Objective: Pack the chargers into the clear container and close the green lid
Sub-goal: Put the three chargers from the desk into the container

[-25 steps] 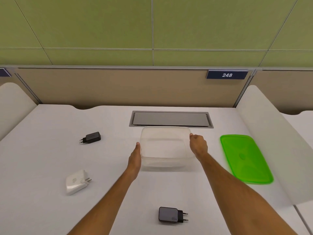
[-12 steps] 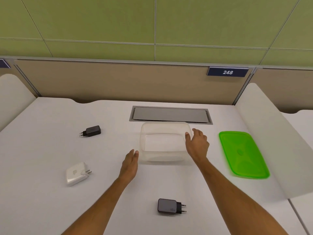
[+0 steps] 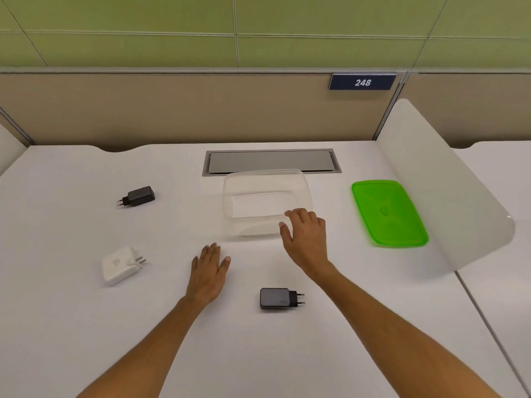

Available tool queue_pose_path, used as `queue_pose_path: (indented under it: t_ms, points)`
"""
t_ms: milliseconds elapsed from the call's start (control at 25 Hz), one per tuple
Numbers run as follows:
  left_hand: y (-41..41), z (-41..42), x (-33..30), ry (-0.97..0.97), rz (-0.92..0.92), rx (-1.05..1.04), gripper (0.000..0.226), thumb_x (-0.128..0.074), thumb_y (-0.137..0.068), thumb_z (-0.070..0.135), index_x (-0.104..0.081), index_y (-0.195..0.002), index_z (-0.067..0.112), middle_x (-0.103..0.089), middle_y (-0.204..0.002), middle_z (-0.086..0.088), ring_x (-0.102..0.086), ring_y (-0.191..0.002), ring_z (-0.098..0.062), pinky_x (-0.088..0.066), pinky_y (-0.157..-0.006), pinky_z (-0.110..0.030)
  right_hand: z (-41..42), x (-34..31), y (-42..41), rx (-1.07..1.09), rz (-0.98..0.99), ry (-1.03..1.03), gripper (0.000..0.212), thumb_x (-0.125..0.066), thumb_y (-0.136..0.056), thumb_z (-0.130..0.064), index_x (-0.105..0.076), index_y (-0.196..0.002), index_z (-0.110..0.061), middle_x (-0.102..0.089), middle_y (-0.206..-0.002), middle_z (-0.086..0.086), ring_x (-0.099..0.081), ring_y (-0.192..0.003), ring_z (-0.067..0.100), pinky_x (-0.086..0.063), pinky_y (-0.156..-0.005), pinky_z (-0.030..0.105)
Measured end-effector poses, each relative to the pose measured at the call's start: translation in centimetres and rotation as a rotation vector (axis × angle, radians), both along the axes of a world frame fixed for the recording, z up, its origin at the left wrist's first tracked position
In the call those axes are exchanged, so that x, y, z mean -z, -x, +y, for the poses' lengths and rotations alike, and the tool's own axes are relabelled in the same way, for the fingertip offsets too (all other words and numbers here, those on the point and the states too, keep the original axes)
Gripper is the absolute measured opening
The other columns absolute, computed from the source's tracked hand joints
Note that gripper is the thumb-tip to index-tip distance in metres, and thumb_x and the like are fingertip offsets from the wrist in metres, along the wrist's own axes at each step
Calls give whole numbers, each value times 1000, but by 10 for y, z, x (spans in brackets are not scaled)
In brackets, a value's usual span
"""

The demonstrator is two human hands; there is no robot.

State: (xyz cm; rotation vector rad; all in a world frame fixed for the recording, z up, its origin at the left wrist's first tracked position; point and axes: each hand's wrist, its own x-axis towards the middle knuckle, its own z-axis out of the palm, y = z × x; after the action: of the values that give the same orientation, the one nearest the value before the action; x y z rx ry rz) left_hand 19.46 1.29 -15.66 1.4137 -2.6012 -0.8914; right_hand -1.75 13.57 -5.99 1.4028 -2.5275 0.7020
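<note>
The clear container (image 3: 258,193) stands open and empty mid-desk. The green lid (image 3: 388,214) lies flat to its right. A small black charger (image 3: 139,195) rests at the far left. A white charger (image 3: 119,265) lies nearer on the left. A dark grey charger (image 3: 277,298) lies near the front, between my forearms. My right hand (image 3: 307,239) hovers open over the container's near right corner. My left hand (image 3: 209,271) is open and flat just above the desk, in front of the container's left corner, holding nothing.
A grey cable hatch (image 3: 270,161) is set into the desk behind the container. A white divider panel (image 3: 436,182) rises along the right edge beside the lid. A beige partition with a "248" plate (image 3: 362,81) closes the back.
Both hands have let go of the container's sides and drawn back toward me. The left hand has dropped to the desk; the right has slid to the near right corner.
</note>
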Motion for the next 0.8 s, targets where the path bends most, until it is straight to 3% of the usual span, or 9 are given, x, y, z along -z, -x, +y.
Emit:
queue_pose_path:
  t_ms: [280, 440, 680, 800]
  points:
    - [4, 15, 6, 48, -78, 64, 61, -22, -100, 45, -15, -151, 13, -5, -162, -1, 1, -148, -15, 3, -120, -41, 34, 20, -20, -286, -189, -443, 47, -44, -93, -53, -59, -124, -20, -64, -120, -2, -54, -113, 21, -37, -99, 37]
    - [5, 20, 6, 69, -138, 78, 64, -19, -99, 47, -7, -151, 12, 2, -162, -1, 7, -148, -15, 6, -119, -42, 47, 28, -31, -360, -219, -528, 55, -47, -88, -61, -59, -123, -20, -63, -121, -1, -55, -111, 21, -37, -100, 37]
    - [1, 24, 10, 168, -206, 128, 68, -20, -99, 48, -2, -151, 10, 7, -162, -4, 9, -148, -17, 6, -119, -44, 57, 34, -39, -463, -201, -587, 67, -59, -74, -69, -58, -121, -22, -62, -114, -3, -56, -102, 20, -38, -90, 34]
    - [1, 26, 13, 232, -255, 138, 69, -20, -98, 50, -1, -151, 10, 6, -162, -5, 8, -148, -18, 5, -119, -46, 59, 38, -41, -526, -153, -621, 63, -64, -71, -63, -57, -118, -23, -61, -106, -3, -57, -94, 21, -36, -80, 31]
